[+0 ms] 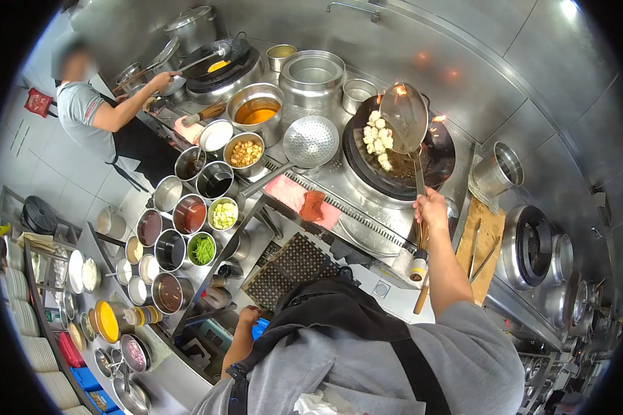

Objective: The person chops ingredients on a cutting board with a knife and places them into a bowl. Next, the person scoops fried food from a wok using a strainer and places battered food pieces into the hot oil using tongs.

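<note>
My right hand is closed around the long handle of a round strainer, which is tilted over the wok on the right burner. Pale, lumpy food pieces lie beside and below the strainer's edge, and dark liquid shows in the wok. Small flames appear at the wok's far rim. Low at my left side, my left hand has its fingers curled next to a blue item; whatever it grips is hidden. Beneath my right forearm are a bamboo brush and a wooden handle end.
A perforated ladle rests left of the wok, near a pot of amber liquid. Several metal tubs of sauces and cut vegetables stand at left. Pink and red cloths lie on the stove's front. Another person works at the far-left wok.
</note>
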`<state>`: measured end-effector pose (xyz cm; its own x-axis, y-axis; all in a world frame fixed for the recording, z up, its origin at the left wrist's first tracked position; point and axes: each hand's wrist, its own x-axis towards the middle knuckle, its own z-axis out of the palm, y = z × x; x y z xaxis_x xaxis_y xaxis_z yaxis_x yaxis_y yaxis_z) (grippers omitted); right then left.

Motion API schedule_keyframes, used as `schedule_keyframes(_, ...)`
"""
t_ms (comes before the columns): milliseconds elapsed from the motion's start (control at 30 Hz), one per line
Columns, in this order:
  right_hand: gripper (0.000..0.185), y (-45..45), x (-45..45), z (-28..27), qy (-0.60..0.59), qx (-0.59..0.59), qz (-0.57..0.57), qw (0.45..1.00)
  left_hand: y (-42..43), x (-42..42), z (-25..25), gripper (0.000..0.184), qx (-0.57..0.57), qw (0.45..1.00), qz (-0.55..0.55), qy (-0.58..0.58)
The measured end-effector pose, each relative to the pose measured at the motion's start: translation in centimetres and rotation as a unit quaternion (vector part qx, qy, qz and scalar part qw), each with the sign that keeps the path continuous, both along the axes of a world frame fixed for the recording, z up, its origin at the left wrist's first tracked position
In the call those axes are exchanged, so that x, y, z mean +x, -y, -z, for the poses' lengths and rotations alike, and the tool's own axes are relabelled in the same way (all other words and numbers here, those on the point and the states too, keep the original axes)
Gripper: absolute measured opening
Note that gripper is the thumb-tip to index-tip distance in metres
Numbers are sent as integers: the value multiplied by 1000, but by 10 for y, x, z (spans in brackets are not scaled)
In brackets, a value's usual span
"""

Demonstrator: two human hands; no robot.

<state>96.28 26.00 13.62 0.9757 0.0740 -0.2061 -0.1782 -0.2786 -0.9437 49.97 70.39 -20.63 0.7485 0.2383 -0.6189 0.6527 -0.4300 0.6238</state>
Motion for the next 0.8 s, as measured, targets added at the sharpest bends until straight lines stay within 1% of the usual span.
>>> schedule_keyframes(33,27,2,-2,-5,0,-4,1,1000,-3,-3,5,25,-4,1000,1,0)
schedule_keyframes(100,34,2,-7,-16,10,-53,-16,998,-5,-5,15,24,-15,1000,-8,2)
schedule_keyframes(133,39,0,-13,-26,18,-75,-27,997,-1,-1,9,21,-6,997,-45,-57)
schedule_keyframes(167,39,2,-14,-26,19,-78,-25,996,2,1,3,21,-10,997,-43,-57)
schedule_keyframes(200,39,4,-15,-26,25,-86,-31,996,-1,-1,6,19,66,993,88,-42)
schedule_keyframes(233,39,6,-17,-26,30,-94,-36,995,-1,-5,9,18,139,966,218,-26)
schedule_keyframes(267,39,8,-20,-25,28,-96,-34,994,2,-7,13,18,136,966,220,-27)
schedule_keyframes(333,40,9,-26,-26,47,-130,-32,990,9,-11,20,17,34,987,86,-134)
schedule_keyframes(367,40,12,-28,-26,47,-131,-31,990,13,-16,22,16,19,988,47,-146)
schedule_keyframes(467,39,15,-36,-26,45,-137,-48,988,24,-21,9,16,20,990,16,-136)
schedule_keyframes(533,38,13,-49,-33,2,-161,-59,985,27,-22,2,15,18,991,2,-135)
schedule_keyframes(567,38,18,-49,-23,4,-159,-60,985,28,-22,-2,15,15,991,-7,-133)
schedule_keyframes(600,37,26,-47,-6,81,-242,-59,965,29,-21,-6,15,12,991,-16,-131)
schedule_keyframes(633,37,32,-44,3,156,-320,-56,933,29,-20,-12,15,10,991,-26,-129)
schedule_keyframes(667,38,41,-40,10,151,-352,-46,922,29,-17,-17,15,7,991,-35,-127)
schedule_keyframes(700,38,49,-37,15,152,-348,-43,924,29,-14,-24,15,5,991,-46,-125)
schedule_keyframes(767,40,71,-28,25,301,-443,-14,844,29,-8,-41,14,-2,991,-63,-116)
schedule_keyframes(800,39,87,-19,37,366,-463,0,807,29,-4,-51,14,-3,991,-69,-114)
